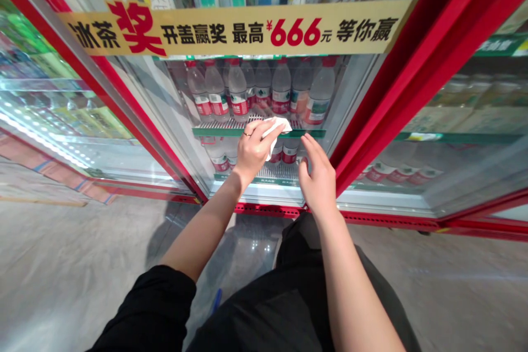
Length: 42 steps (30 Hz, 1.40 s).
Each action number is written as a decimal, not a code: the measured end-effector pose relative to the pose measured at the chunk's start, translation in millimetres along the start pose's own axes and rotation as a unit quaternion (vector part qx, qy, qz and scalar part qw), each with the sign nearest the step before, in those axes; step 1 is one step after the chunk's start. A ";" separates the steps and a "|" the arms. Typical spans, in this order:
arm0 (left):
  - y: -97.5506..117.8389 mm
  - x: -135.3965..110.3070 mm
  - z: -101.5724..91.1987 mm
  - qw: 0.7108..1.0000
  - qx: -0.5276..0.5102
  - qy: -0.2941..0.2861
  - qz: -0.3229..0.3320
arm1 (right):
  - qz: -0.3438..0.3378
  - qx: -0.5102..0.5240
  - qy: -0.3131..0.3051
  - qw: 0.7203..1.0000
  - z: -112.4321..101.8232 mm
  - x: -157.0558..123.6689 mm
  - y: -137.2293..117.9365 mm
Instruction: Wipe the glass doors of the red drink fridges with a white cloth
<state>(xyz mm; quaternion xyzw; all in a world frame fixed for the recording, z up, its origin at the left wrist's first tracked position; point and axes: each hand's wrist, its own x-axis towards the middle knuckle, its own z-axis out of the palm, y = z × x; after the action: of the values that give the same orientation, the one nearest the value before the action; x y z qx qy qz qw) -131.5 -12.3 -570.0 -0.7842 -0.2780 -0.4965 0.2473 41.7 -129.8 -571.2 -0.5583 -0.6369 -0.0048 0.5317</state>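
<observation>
My left hand is closed on a white cloth or tissue, held against or just in front of the glass door of a red-framed drinks fridge. Whether the cloth touches the glass I cannot tell for sure. A ring shows on one finger. My right hand is held to the right with its fingers stretched out and nothing in it, near the door's lower right side. Behind the glass, water bottles with red caps and red labels stand upright on a shelf.
A yellow banner with Chinese characters and "666" crosses the door above my hands. A red door frame slants along the right. More fridge sections with drinks flank both sides. Below lies a grey shiny floor.
</observation>
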 end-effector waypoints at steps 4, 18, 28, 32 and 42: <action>6.2 16.0 4.9 1.000 -0.001 0.022 -0.015 | 0.001 0.004 -0.008 1.000 2.0 0.4 -1.1; -5.1 -4.9 -5.4 0.999 0.002 0.029 0.037 | 0.009 0.007 -0.026 1.000 12.4 -0.1 0.7; 6.8 0.3 1.9 0.999 -0.022 0.014 0.031 | 0.019 0.008 -0.026 0.999 14.5 0.8 2.9; -3.1 -15.1 -6.8 0.998 -0.038 0.036 0.031 | 0.016 0.006 -0.027 0.999 13.1 0.7 0.4; 0.7 6.3 -2.7 0.998 -0.049 0.011 -0.047 | -0.009 0.011 -0.025 1.000 17.0 2.0 -3.4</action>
<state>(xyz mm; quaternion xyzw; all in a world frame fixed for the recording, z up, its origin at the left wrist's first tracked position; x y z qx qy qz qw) -130.5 -13.4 -563.3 -0.7758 -0.2870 -0.5296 0.1878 28.2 -119.5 -575.2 -0.5467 -0.6551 0.0112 0.5215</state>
